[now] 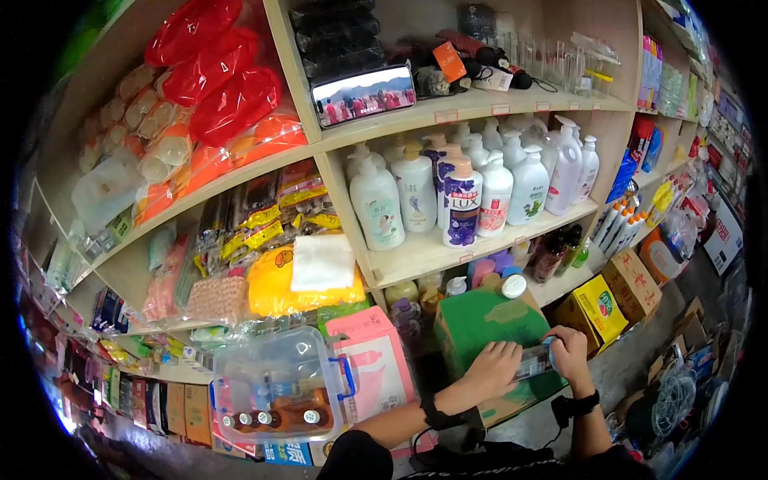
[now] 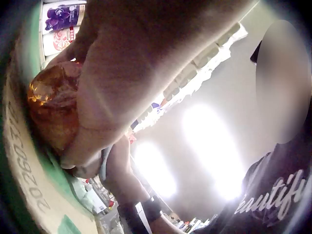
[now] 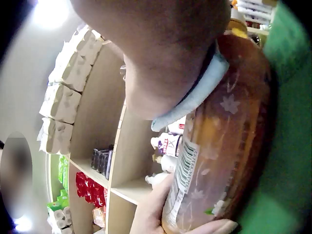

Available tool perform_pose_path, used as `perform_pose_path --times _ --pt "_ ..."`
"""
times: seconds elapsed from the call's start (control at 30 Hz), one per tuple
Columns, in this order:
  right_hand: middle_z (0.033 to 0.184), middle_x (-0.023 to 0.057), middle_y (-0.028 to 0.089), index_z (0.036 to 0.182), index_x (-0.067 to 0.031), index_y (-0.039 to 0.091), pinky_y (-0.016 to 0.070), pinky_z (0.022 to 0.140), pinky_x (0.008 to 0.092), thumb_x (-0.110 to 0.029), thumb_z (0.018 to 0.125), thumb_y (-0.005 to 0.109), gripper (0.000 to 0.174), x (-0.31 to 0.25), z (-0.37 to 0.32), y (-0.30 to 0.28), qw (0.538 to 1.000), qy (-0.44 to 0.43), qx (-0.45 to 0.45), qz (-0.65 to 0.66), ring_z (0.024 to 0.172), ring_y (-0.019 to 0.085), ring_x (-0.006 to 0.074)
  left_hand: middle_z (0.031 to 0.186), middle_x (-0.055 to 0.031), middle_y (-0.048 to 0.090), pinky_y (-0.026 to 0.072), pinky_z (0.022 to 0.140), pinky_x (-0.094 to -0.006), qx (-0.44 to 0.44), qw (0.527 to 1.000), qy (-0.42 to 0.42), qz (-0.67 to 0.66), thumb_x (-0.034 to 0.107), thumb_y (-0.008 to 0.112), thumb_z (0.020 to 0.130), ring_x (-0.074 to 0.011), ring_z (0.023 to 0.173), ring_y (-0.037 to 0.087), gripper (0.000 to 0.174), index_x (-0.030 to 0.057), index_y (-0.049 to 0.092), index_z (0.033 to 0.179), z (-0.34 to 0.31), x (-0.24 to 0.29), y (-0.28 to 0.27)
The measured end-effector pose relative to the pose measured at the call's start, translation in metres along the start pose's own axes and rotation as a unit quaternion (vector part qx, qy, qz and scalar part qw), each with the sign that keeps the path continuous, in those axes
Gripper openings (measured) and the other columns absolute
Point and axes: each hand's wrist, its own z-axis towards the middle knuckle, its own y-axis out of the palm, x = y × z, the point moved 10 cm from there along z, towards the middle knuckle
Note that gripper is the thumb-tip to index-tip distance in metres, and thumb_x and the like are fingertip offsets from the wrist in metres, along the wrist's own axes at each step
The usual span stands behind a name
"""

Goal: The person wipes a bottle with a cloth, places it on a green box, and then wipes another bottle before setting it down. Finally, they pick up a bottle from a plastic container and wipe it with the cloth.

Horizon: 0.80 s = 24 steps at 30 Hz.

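The left hand (image 1: 493,370) grips the amber bottle (image 3: 226,131); the right hand (image 1: 570,354) pinches a pale-blue cloth (image 3: 197,95) against it. Probably weighty, smooth, slippery: best cradled mid-body.

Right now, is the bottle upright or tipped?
Tipped: the head view shows the bottle on its side over the green box, its length running from the left hand toward the right hand.

Head view looks forward-down from above; close-up wrist views seemingly share the amber bottle (image 3: 231,136)
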Motion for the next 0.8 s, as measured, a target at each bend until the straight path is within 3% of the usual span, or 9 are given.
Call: perform_pose_path --times 0.17,0.33,0.8 --pt "0.079 0.0204 0.07 0.088 -0.0029 0.074 0.0538 0.068 0.0453 -0.018 0.082 0.056 0.024 -0.003 0.001 -0.002 0.998 -0.047 -0.032 0.034 0.073 0.069 0.0391 0.118 -0.0183 0.058 0.0475 0.097 -0.0421 0.044 0.998 0.003 0.036 0.032 0.088 0.075 -0.0338 0.11 0.058 0.075 -0.0083 0.055 0.129 -0.003 0.007 -0.006" --pt "0.079 0.0204 0.07 0.088 -0.0032 0.075 0.056 0.071 0.0438 -0.018 0.082 0.056 0.025 -0.002 0.009 0.001 0.994 -0.028 -0.087 0.056 0.075 0.071 0.0389 0.113 -0.0171 0.06 0.048 0.096 -0.0409 0.033 0.999 -0.005 0.035 0.032 0.089 0.074 -0.0331 0.108 0.059 0.076 -0.0085 0.056 0.129 -0.001 0.005 -0.008" --pt "0.08 0.0216 0.07 0.092 -0.0037 0.076 0.0574 0.072 0.0451 -0.021 0.083 0.06 0.025 0.007 0.009 0.003 0.995 -0.047 -0.073 0.055 0.076 0.072 0.0398 0.108 -0.0158 0.06 0.0491 0.092 -0.0396 0.058 0.998 -0.004 0.04 0.032 0.089 0.074 -0.0316 0.104 0.06 0.073 -0.0066 0.058 0.128 -0.002 0.008 -0.015"
